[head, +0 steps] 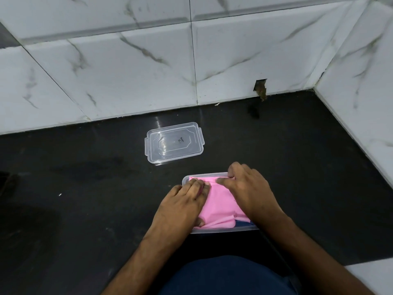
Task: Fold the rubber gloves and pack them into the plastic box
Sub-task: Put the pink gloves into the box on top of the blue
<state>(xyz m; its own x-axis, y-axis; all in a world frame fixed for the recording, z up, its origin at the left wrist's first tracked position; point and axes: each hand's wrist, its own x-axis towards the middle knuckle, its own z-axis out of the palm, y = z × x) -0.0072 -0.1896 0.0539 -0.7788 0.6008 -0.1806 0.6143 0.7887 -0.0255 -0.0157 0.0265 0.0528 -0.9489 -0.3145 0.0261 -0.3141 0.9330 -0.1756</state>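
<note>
A person's left hand (185, 201) and right hand (247, 189) press flat, fingers spread and grasping nothing, on folded pink rubber gloves (221, 206) filling a clear plastic box (223, 231) on a dark counter (85, 199); its lid (174, 142) lies apart near the marble-tiled wall (148, 67)

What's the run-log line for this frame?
stage: packing | pink gloves in plastic box | both hands pressing | lid off, behind box

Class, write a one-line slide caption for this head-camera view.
Both hands, left and right, press pink gloves into a clear box; its lid lies beyond.
</note>
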